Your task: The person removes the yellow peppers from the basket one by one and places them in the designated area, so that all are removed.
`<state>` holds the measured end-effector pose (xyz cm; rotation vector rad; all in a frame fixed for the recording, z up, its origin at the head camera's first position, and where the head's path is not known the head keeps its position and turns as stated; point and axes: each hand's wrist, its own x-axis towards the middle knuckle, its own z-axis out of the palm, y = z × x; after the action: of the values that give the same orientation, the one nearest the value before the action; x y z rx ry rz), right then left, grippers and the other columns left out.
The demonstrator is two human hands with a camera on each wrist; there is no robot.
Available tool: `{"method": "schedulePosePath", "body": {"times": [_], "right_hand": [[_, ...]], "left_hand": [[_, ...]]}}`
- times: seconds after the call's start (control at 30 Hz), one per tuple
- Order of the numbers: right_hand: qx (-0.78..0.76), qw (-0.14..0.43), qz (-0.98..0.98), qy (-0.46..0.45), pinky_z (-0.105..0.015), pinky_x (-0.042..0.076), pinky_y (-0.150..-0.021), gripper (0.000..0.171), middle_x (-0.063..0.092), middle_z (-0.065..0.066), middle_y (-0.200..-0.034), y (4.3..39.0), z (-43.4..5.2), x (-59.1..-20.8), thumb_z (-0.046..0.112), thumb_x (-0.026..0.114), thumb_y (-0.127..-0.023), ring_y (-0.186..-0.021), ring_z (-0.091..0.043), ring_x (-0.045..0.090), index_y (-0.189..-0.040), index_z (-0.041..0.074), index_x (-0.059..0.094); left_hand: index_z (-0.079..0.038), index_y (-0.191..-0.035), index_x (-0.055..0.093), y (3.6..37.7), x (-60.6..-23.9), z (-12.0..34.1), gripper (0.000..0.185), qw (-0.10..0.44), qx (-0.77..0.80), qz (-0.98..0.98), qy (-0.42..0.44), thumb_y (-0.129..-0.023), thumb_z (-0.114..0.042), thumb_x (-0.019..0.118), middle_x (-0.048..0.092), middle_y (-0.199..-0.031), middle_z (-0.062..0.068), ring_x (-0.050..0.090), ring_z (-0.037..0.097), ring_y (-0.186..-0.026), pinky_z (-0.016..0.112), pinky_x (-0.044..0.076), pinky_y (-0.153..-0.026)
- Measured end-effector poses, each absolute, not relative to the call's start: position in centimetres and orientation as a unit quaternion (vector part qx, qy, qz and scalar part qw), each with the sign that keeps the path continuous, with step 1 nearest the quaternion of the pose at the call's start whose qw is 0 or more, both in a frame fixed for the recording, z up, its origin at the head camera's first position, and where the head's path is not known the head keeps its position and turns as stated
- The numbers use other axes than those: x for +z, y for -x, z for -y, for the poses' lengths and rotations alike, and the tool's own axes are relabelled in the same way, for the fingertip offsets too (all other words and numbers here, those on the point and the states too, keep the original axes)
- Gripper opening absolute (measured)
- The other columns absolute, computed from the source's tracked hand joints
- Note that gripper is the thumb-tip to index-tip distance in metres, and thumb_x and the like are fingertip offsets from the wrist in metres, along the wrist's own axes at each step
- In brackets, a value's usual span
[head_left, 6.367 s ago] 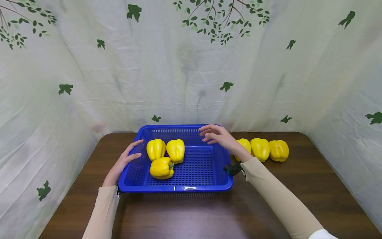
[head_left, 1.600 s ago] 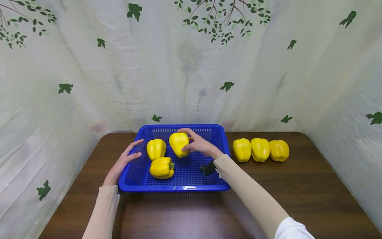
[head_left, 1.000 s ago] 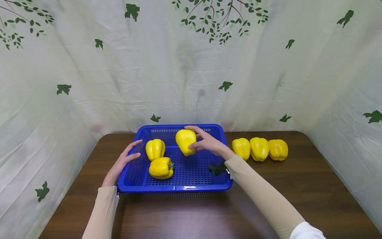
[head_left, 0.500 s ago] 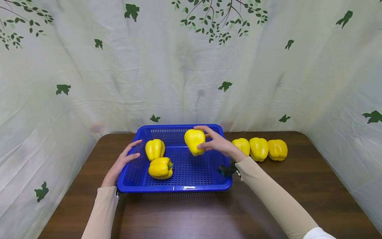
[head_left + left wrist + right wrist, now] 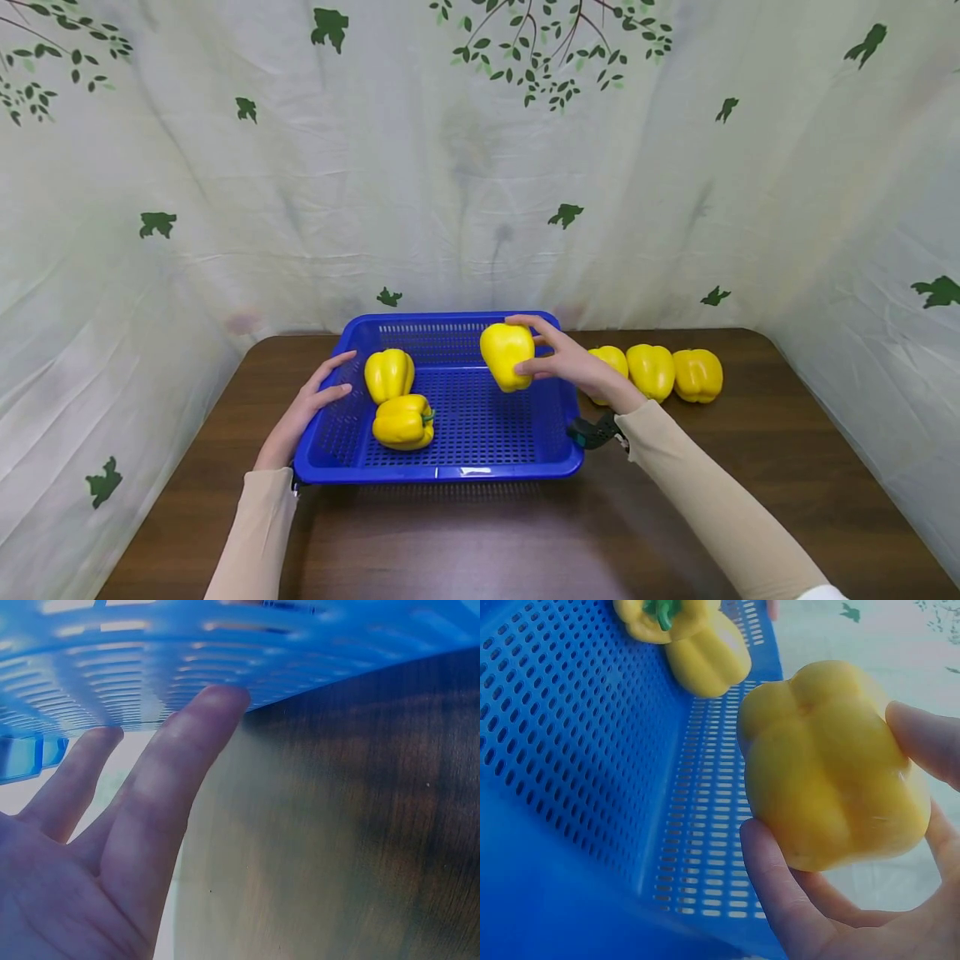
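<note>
A yellow bell pepper [image 5: 507, 357] hangs above the right part of a blue plastic basket [image 5: 438, 473]. My right hand [image 5: 562, 360] grips it from the right, thumb on the near side and fingers on the far side. The right wrist view shows the lobed underside of this bell pepper [image 5: 829, 769], with the fingers around it. My left hand [image 5: 303, 408] rests at the basket's left rim, fingers fairly straight; in the left wrist view two fingers touch the slotted wall [image 5: 225, 656]. Inside the basket, an upright bell pepper [image 5: 389, 375] stands behind a bell pepper lying sideways [image 5: 403, 422].
To the right of the basket, three yellow bell peppers stand in a row on the brown wooden table [image 5: 750, 467]: a left one [image 5: 611, 358] partly hidden by my right wrist, a middle one [image 5: 650, 372] and a right one [image 5: 698, 375]. A leaf-patterned curtain [image 5: 450, 167] surrounds the table.
Since 6.4 seconds ago, my right hand has taken hold of a bell pepper from the basket and lifted it. Over the last second it has moved right with it. My left hand stays put.
</note>
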<state>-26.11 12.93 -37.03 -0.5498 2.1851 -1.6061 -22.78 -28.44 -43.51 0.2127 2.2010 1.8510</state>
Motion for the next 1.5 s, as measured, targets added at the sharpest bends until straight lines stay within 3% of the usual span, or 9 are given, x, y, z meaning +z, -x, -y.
{"method": "schedulePosePath", "body": {"times": [0.37, 0.73, 1.0, 1.37, 1.5], "right_hand": [[-0.582, 0.179, -0.771, 0.187, -0.044, 0.048, -0.090, 0.067, 0.040, -0.019, -0.133, 25.5, -14.8, -36.7, 0.018, 0.070, -0.088, -0.110, -0.034, 0.055, -0.145, 0.029, 0.036], [-0.588, 0.158, -0.773, 0.179, -0.048, 0.048, -0.088, 0.068, 0.038, -0.020, -0.136, 25.1, -17.1, -36.3, 0.022, 0.068, -0.089, -0.113, -0.037, 0.048, -0.148, 0.025, 0.033], [-0.594, 0.142, -0.774, 0.168, -0.050, 0.047, -0.089, 0.065, 0.040, -0.017, -0.134, 24.5, -18.7, -36.3, 0.023, 0.068, -0.089, -0.115, -0.037, 0.045, -0.145, 0.031, 0.036], [-0.596, 0.133, -0.779, 0.143, -0.046, 0.048, -0.089, 0.068, 0.031, -0.018, -0.141, 23.9, -21.3, -37.0, 0.023, 0.068, -0.090, -0.115, -0.037, 0.046, -0.147, 0.027, 0.032], [-0.597, 0.126, -0.780, 0.139, -0.051, 0.046, -0.091, 0.068, 0.030, -0.019, -0.142, 23.5, -22.2, -37.3, 0.022, 0.067, -0.091, -0.117, -0.039, 0.042, -0.148, 0.025, 0.031]], "left_hand": [[-0.022, -0.152, 0.020, 22.8, -43.5, 28.5, 0.056, 0.129, 0.632, -0.761, -0.072, -0.102, -0.027, 0.044, 0.007, -0.156, 0.011, 0.047, 0.041, -0.110, 0.044, 0.051, -0.081], [-0.023, -0.152, 0.020, 22.7, -43.5, 28.5, 0.056, 0.129, 0.626, -0.766, -0.067, -0.101, -0.029, 0.044, 0.006, -0.156, 0.011, 0.044, 0.043, -0.113, 0.045, 0.050, -0.083], [-0.024, -0.152, 0.020, 22.7, -43.5, 28.5, 0.057, 0.129, 0.627, -0.765, -0.065, -0.101, -0.030, 0.044, 0.006, -0.156, 0.010, 0.042, 0.045, -0.116, 0.046, 0.049, -0.085], [-0.025, -0.152, 0.020, 22.7, -43.6, 28.5, 0.056, 0.127, 0.634, -0.760, -0.070, -0.102, -0.029, 0.044, 0.008, -0.156, 0.011, 0.046, 0.044, -0.112, 0.045, 0.050, -0.083], [-0.024, -0.152, 0.020, 22.7, -43.6, 28.5, 0.057, 0.124, 0.619, -0.772, -0.068, -0.101, -0.031, 0.045, 0.005, -0.157, 0.010, 0.041, 0.045, -0.117, 0.046, 0.048, -0.085]]}}
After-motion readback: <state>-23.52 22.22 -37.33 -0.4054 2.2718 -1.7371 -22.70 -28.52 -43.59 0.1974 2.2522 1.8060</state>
